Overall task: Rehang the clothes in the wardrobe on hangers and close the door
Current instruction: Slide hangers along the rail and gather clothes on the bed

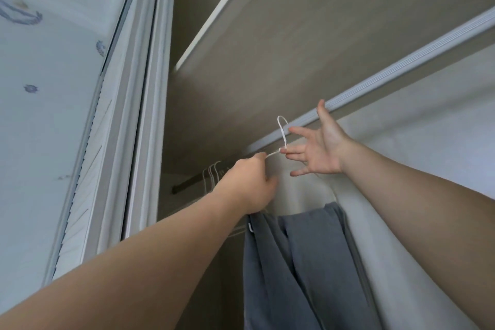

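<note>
Grey garment hangs from a white hanger, right of the dark rail; left hand grips the hanger and hides the rail's near part; right hand, fingers spread, touches its neck; other hangers hang on the rail; a shelf lies above it.

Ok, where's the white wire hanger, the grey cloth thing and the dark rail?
white wire hanger (283, 134): head view, on its hook.
grey fabric garment (302, 262): head view, middle of the hanging cloth.
dark metal rail (187, 185): head view, its bare left stretch.
</note>
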A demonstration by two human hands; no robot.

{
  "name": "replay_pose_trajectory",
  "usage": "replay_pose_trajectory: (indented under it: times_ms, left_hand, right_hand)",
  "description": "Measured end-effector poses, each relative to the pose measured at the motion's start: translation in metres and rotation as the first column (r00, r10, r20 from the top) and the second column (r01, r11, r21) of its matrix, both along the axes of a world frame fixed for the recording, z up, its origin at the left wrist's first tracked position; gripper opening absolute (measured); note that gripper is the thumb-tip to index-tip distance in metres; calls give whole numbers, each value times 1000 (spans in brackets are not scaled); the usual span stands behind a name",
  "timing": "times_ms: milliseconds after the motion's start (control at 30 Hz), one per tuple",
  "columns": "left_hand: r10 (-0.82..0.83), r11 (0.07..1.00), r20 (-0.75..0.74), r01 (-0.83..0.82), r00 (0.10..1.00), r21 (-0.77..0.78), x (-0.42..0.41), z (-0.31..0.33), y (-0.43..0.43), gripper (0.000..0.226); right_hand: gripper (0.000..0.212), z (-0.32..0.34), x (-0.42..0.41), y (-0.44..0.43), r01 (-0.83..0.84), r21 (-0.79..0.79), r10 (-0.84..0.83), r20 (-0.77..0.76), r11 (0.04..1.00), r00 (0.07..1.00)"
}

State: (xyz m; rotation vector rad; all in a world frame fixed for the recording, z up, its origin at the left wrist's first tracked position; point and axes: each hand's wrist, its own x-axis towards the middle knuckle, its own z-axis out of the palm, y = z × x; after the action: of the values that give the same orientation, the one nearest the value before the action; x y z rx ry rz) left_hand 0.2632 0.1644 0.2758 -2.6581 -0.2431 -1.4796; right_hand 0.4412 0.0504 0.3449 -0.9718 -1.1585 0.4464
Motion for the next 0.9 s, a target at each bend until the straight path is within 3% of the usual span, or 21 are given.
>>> replay_pose_trajectory:
  times_ms: [133,200,267,300,333,367,400,433,467,500,600,767,900]
  left_hand:
    - [40,999,-48,-40,998,-5,6,-8,7,36]
    - [65,998,-92,-65,994,8,7,-13,9,43]
    - [97,995,-105,-93,990,38,6,-15,10,50]
    - [109,993,-103,-103,989,54,6,-14,10,51]
    - [119,992,-104,-113,987,65,5,-14,11,51]
    - [133,989,-115,-125,984,75,4,-14,11,53]
    - [151,986,-136,-140,979,89,4,-14,11,55]
    - [174,982,-159,-159,972,105,4,-15,12,57]
    - [195,977,-175,-176,965,120,4,-16,13,59]
    - [216,972,-187,-192,958,138,4,-17,14,61]
    - [287,950,-218,-247,933,193,4,-17,18,68]
    - [376,926,-321,-342,869,159,4,-18,30,91]
    - [393,919,-361,-378,845,116,6,-18,36,96]
  right_hand:
    - [117,-17,13,15,-25,-55,26,3,998,1000]
    - [113,-27,15,19,-36,-67,37,19,997,999]
    - [99,-36,10,22,35,-53,-32,51,998,998]
    - [87,-41,7,24,152,-30,-147,119,988,982]
    - [73,-46,5,26,327,35,-325,240,944,915]
    - [63,-51,4,30,520,165,-541,374,838,754]
    - [57,-55,5,34,641,327,-708,470,695,527]
    - [56,-58,7,38,665,444,-774,530,601,346]
    - [57,-58,8,42,654,472,-769,573,592,284]
    - [59,-57,10,46,646,419,-728,602,638,327]
    - [60,-53,17,66,598,151,-558,589,787,585]
    - [62,-55,17,101,609,73,-535,568,790,625]
    - [62,-54,11,121,604,38,-536,506,796,676]
